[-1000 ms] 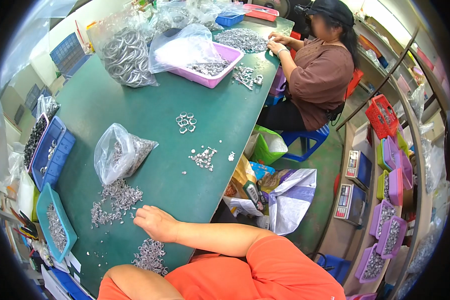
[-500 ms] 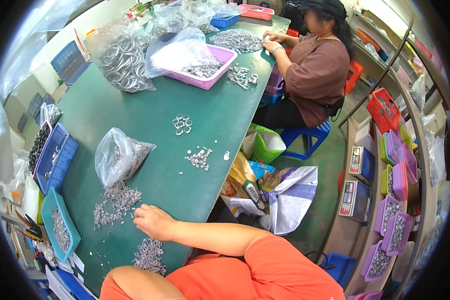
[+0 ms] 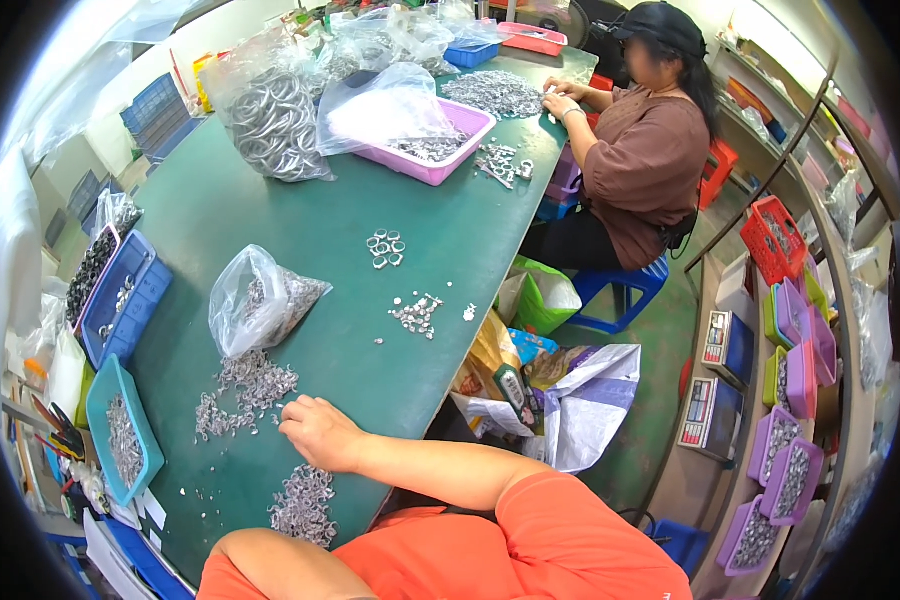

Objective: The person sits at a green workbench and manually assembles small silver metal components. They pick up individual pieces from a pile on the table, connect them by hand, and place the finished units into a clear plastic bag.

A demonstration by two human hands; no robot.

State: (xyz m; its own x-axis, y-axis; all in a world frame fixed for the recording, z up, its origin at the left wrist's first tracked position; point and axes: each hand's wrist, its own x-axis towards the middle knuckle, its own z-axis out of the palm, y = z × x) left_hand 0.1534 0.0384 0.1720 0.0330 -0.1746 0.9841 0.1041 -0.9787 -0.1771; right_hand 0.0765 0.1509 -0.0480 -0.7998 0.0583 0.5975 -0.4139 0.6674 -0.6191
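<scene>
Metal pieces (image 3: 255, 380) lie just left of the right hand (image 3: 320, 433), loosely curled, contents hidden; a light touch should limit scattering.

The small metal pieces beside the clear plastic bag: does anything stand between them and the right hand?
Nothing visible does. The right hand is by the right edge of the small metal pieces; the clear plastic bag is on their far side, not between.

Glossy plastic bag (image 3: 242, 315), smooth tabletop (image 3: 315, 230), shiny small parts (image 3: 303, 508), probably metal
</scene>
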